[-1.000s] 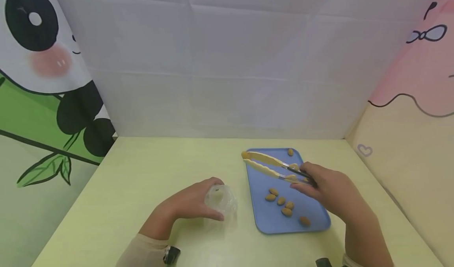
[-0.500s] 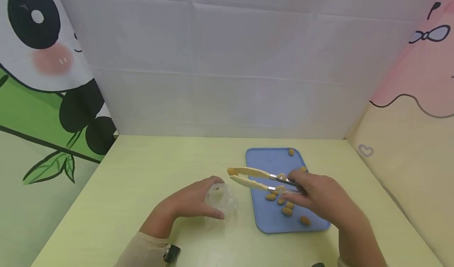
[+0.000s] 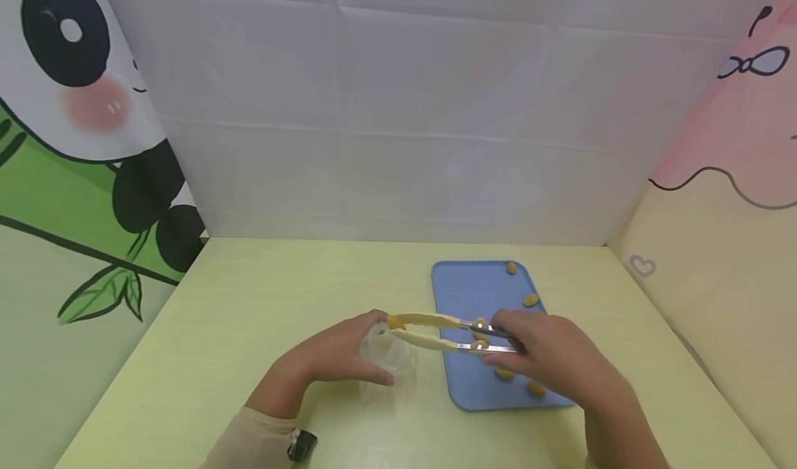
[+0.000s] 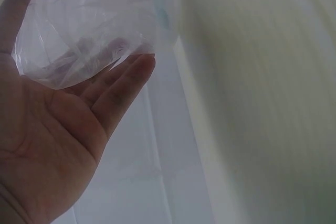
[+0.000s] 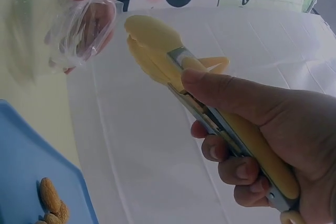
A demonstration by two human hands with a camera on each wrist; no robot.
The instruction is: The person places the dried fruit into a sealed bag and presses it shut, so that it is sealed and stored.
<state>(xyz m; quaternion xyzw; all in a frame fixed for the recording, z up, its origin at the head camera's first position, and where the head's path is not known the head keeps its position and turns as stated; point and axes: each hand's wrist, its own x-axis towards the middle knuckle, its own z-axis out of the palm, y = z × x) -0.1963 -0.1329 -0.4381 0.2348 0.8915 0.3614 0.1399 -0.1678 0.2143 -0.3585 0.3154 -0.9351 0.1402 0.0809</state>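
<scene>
Pointing left: tongs (image 3: pixel 429 319) reach a clear plastic bag (image 3: pixel 394 360)

On the left, the left hand (image 3: pixel 339 350) curves round the bag's left side, thumb near, fingers far. The tongs' tips lie at the bag's far right edge, a brown almond (image 3: pixel 395 322) showing at them; whether they touch the rim I cannot tell. From there the tongs' long axis runs left to right, over the table (image 3: pixel 299 282) and onto the blue tray (image 3: pixel 461 286). The right hand (image 3: pixel 554 351), fingers curled tightly round the handles, is above the tray's right part; hand and tongs partly hide the loose almonds (image 3: pixel 537 388). Left to right, the tongs show pale yellow, scalloped heads, then shiny metal arms, slightly parted.
</scene>
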